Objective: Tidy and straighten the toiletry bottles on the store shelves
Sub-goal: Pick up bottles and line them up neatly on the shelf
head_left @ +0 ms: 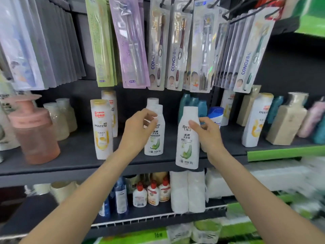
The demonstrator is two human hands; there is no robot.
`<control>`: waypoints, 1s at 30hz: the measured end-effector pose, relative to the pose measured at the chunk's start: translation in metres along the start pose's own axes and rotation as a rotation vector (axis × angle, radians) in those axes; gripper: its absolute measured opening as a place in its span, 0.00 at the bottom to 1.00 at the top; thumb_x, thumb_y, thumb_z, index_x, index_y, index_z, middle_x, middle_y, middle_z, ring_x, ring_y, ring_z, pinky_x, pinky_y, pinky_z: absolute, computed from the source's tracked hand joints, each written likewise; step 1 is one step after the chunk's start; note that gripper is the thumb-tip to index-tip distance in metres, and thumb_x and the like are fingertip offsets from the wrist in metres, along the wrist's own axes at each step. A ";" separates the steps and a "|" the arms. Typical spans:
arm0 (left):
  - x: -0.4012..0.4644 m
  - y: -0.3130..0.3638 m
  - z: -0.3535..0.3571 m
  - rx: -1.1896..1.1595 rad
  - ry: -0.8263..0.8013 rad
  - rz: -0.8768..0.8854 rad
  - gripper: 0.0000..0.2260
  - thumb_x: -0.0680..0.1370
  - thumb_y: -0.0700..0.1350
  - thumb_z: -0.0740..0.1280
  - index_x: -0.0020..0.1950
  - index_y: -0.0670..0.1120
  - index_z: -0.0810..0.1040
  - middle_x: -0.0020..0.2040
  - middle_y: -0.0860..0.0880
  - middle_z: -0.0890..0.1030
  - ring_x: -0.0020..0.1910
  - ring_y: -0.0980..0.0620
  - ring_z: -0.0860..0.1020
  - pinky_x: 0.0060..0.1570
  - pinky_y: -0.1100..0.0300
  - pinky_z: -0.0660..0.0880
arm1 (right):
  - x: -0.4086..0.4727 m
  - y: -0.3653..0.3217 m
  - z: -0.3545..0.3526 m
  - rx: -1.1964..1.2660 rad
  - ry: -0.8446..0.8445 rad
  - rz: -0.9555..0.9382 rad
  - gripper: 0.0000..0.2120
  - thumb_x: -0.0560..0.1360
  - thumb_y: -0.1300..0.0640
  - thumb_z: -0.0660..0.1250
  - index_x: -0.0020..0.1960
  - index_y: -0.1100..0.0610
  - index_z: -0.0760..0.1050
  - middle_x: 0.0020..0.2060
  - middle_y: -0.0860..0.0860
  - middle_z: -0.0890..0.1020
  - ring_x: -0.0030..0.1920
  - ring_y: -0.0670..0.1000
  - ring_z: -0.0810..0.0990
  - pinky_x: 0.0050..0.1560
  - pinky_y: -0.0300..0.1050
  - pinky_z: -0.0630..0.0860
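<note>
Fingers of the left hand point(139, 127) are curling around a white bottle point(155, 136) standing mid-shelf, while the right hand point(209, 134) is gripping its twin point(188, 138) at the shelf point(70, 155) edge, so straightening seems barely begun.

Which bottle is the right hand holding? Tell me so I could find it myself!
Look at the dark middle shelf, under the hanging toothbrush packs. Near its front edge, right of centre, the right hand grips a white bottle with a green leaf picture. Its twin stands further back by the left hand; only the gripped one sticks out past the shelf edge.
</note>
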State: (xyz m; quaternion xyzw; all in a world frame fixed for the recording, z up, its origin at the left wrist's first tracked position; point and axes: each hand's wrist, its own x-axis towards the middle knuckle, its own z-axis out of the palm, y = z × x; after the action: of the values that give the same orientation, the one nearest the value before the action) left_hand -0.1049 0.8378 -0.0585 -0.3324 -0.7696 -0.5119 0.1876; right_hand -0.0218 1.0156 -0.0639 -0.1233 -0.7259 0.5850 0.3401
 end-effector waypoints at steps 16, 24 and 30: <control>-0.101 0.071 0.000 -0.608 -0.724 -0.687 0.21 0.80 0.58 0.55 0.60 0.43 0.75 0.53 0.40 0.82 0.54 0.44 0.81 0.59 0.48 0.75 | -0.071 -0.030 -0.056 0.522 -0.140 0.246 0.07 0.79 0.55 0.63 0.51 0.59 0.75 0.46 0.53 0.83 0.43 0.48 0.83 0.41 0.47 0.80; -0.110 0.082 -0.023 -0.848 -0.593 -0.731 0.24 0.71 0.56 0.65 0.63 0.45 0.72 0.55 0.39 0.82 0.52 0.44 0.82 0.46 0.59 0.79 | -0.083 -0.053 -0.036 0.650 -0.194 0.204 0.12 0.80 0.56 0.60 0.58 0.61 0.74 0.48 0.53 0.82 0.48 0.49 0.82 0.45 0.46 0.81; -0.107 0.067 -0.053 -0.585 -0.393 -0.550 0.15 0.73 0.52 0.68 0.58 0.52 0.76 0.57 0.44 0.80 0.51 0.50 0.80 0.48 0.61 0.75 | -0.081 -0.066 -0.004 0.535 -0.268 0.248 0.08 0.79 0.53 0.62 0.53 0.57 0.75 0.53 0.57 0.81 0.54 0.54 0.81 0.54 0.52 0.79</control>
State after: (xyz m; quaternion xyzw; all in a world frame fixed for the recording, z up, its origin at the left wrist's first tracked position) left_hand 0.0154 0.7726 -0.0598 -0.2455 -0.6732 -0.6661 -0.2071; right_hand 0.0551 0.9535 -0.0307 -0.0388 -0.5640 0.8031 0.1882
